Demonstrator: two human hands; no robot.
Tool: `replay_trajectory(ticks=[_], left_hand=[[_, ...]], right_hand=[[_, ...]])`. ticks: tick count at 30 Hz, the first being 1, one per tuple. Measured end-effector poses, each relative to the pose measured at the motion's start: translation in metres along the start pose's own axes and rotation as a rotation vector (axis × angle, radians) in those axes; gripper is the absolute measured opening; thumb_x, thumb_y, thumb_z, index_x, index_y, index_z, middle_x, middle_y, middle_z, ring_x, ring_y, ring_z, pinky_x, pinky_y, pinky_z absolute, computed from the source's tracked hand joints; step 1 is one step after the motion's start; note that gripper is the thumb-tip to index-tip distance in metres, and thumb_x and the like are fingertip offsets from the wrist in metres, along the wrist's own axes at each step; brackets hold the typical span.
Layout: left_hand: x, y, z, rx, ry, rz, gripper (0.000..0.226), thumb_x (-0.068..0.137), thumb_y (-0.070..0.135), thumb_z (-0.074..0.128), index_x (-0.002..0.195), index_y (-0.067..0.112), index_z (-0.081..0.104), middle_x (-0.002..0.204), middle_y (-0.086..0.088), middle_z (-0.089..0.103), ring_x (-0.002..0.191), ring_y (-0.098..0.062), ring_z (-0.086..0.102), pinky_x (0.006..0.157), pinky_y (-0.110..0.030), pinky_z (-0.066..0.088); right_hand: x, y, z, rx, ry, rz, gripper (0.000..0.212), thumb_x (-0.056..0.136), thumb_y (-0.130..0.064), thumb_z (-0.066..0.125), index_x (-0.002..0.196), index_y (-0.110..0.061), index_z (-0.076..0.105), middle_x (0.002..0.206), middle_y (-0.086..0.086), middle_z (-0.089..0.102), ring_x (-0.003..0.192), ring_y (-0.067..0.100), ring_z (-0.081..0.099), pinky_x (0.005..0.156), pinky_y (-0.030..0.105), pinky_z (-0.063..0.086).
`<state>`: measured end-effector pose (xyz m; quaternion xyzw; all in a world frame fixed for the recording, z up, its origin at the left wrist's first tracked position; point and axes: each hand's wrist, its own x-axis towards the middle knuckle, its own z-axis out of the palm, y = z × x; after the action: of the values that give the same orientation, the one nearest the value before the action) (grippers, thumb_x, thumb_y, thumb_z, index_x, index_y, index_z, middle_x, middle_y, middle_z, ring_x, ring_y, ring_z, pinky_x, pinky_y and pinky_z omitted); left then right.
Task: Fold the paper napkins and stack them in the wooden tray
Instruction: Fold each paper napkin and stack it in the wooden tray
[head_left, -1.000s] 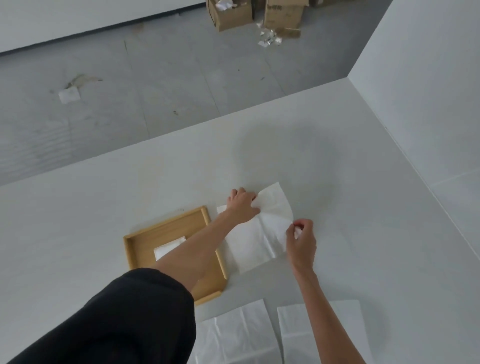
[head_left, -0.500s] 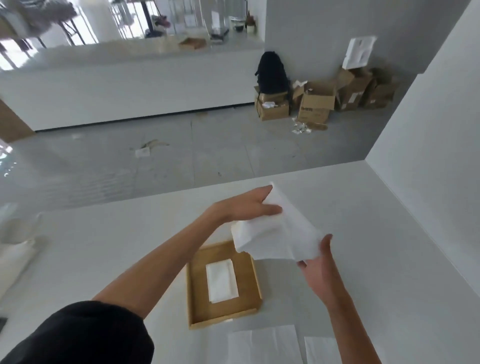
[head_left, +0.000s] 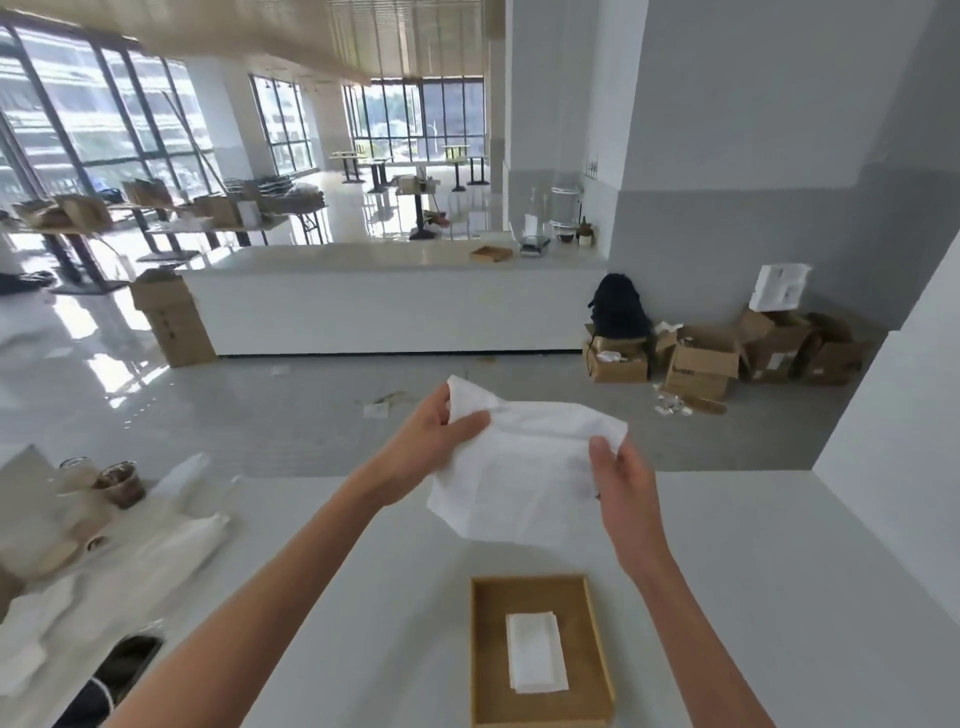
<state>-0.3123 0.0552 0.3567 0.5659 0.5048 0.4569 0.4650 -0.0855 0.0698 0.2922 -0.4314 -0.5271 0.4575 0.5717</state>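
Note:
A white paper napkin (head_left: 524, 467) hangs in the air above the table, held by both hands. My left hand (head_left: 434, 441) pinches its upper left corner and my right hand (head_left: 618, 480) grips its right edge. Below them the wooden tray (head_left: 597, 639) sits on the white table (head_left: 753, 571). Inside the tray lies a small pile of folded napkins (head_left: 536, 659), lengthwise in the middle.
At the table's left end stand an iced drink cup (head_left: 120, 483), white bags (head_left: 176, 540) and a dark phone (head_left: 127, 667). A white wall (head_left: 893, 415) borders the table on the right. Beyond are cardboard boxes (head_left: 701, 364) and a white counter (head_left: 395, 296).
The napkin was lifted off the table and raised in both hands. The camera tilted up, so the loose napkins at the near edge left the view and the room came into sight.

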Motion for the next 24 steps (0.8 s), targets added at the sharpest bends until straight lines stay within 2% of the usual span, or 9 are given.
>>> replay_trajectory(ticks=[4,7,9,11,13,17,20,22,24], left_hand=[[-0.024,0.004,-0.017,-0.187,0.062,0.041,0.029,0.098,0.016,0.061,0.127,0.019,0.055,0.113,-0.001,0.076,0.101,-0.021,0.074,0.081,-0.035,0.061],[-0.033,0.003,-0.028,-0.204,0.142,0.076,0.035,0.097,0.015,0.064,0.131,0.017,0.055,0.111,-0.002,0.077,0.099,-0.02,0.075,0.083,-0.035,0.061],[-0.039,0.003,-0.036,-0.164,0.211,0.073,0.034,0.096,0.014,0.064,0.129,0.014,0.054,0.089,0.003,0.079,0.076,-0.012,0.075,0.065,-0.023,0.058],[-0.041,0.002,-0.043,-0.152,0.262,0.048,0.033,0.097,0.014,0.064,0.127,0.013,0.053,0.075,0.003,0.077,0.061,-0.008,0.07,0.055,-0.019,0.053],[-0.038,-0.003,-0.051,-0.157,0.267,0.016,0.043,0.095,0.02,0.067,0.133,0.016,0.048,0.091,-0.004,0.079,0.074,-0.017,0.072,0.07,-0.029,0.057],[-0.031,-0.003,-0.058,-0.242,0.219,-0.049,0.061,0.089,0.021,0.075,0.139,0.023,0.042,0.106,-0.003,0.078,0.089,-0.018,0.074,0.09,-0.034,0.056],[-0.03,0.005,-0.059,-0.237,0.116,0.008,0.055,0.086,0.006,0.075,0.131,0.028,0.052,0.108,-0.005,0.077,0.091,-0.016,0.075,0.079,-0.023,0.057],[-0.03,0.008,-0.057,-0.13,0.111,0.084,0.046,0.084,0.0,0.075,0.123,0.022,0.062,0.105,-0.005,0.078,0.092,-0.017,0.074,0.075,-0.018,0.056],[-0.031,0.012,-0.054,-0.032,0.168,0.127,0.03,0.085,0.001,0.074,0.111,0.016,0.069,0.081,0.011,0.076,0.079,-0.006,0.071,0.067,-0.01,0.051]], right_hand=[[0.004,-0.029,0.032,-0.13,0.006,-0.194,0.022,0.104,-0.034,0.041,0.085,-0.041,0.052,0.073,-0.007,0.048,0.065,0.008,0.046,0.063,0.027,0.042],[0.012,-0.039,0.046,-0.11,-0.062,-0.225,0.03,0.104,-0.029,0.044,0.113,-0.057,0.051,0.103,-0.015,0.062,0.089,0.0,0.059,0.08,0.019,0.05],[0.017,-0.04,0.047,-0.093,-0.105,-0.238,0.046,0.104,-0.026,0.047,0.144,-0.046,0.037,0.123,-0.015,0.061,0.103,-0.008,0.059,0.083,0.01,0.048],[0.018,-0.042,0.042,-0.102,-0.124,-0.22,0.061,0.102,-0.024,0.052,0.152,-0.043,0.022,0.076,-0.003,0.058,0.059,0.003,0.054,0.054,0.013,0.043],[0.016,-0.046,0.035,-0.134,-0.147,-0.174,0.07,0.098,-0.026,0.057,0.152,-0.048,0.017,0.052,-0.004,0.029,0.044,0.009,0.028,0.043,0.018,0.028],[0.015,-0.058,0.014,-0.154,-0.3,0.017,0.066,0.09,-0.035,0.069,0.141,-0.06,0.034,0.063,0.011,0.035,0.061,0.019,0.04,0.069,0.031,0.04],[0.016,-0.069,0.0,-0.152,-0.328,0.065,0.061,0.085,-0.028,0.076,0.132,-0.055,0.048,0.104,0.017,0.065,0.105,0.015,0.061,0.104,0.038,0.042],[0.018,-0.075,-0.005,-0.218,-0.277,0.018,0.052,0.083,-0.022,0.077,0.126,-0.045,0.058,0.114,0.005,0.068,0.113,0.008,0.06,0.099,0.028,0.042],[0.02,-0.081,-0.006,-0.28,-0.203,-0.051,0.038,0.084,-0.02,0.077,0.116,-0.036,0.066,0.104,0.003,0.072,0.104,0.017,0.067,0.085,0.021,0.045]])
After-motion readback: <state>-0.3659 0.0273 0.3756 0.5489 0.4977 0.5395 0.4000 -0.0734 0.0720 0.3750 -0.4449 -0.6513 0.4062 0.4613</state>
